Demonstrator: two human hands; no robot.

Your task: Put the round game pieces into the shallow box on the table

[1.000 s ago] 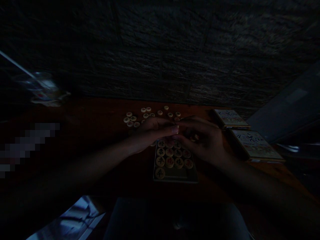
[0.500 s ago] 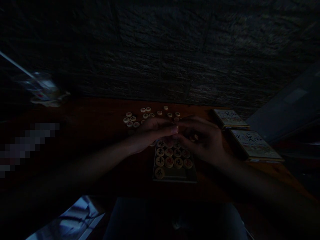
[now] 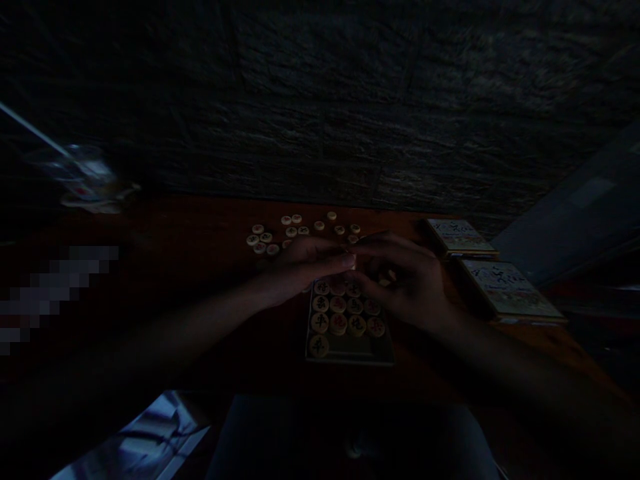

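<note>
Both forearms (image 3: 220, 313) and all visible fingers (image 3: 330, 265) are bare; dark, bluish-looking trousers (image 3: 255, 433) cover the thighs

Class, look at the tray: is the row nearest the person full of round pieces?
No, in the tray that row shows just one round piece, at its left end, with bare bottom beside it.

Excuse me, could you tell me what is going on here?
A person's left hand and right hand meet at the fingertips above a tray; it is too dim to tell what they hold. Round game pieces sit in rows in the tray, with just one in the nearest row, at its left end. More loose pieces lie on the table beyond, and two boxes lie to the right.
</note>
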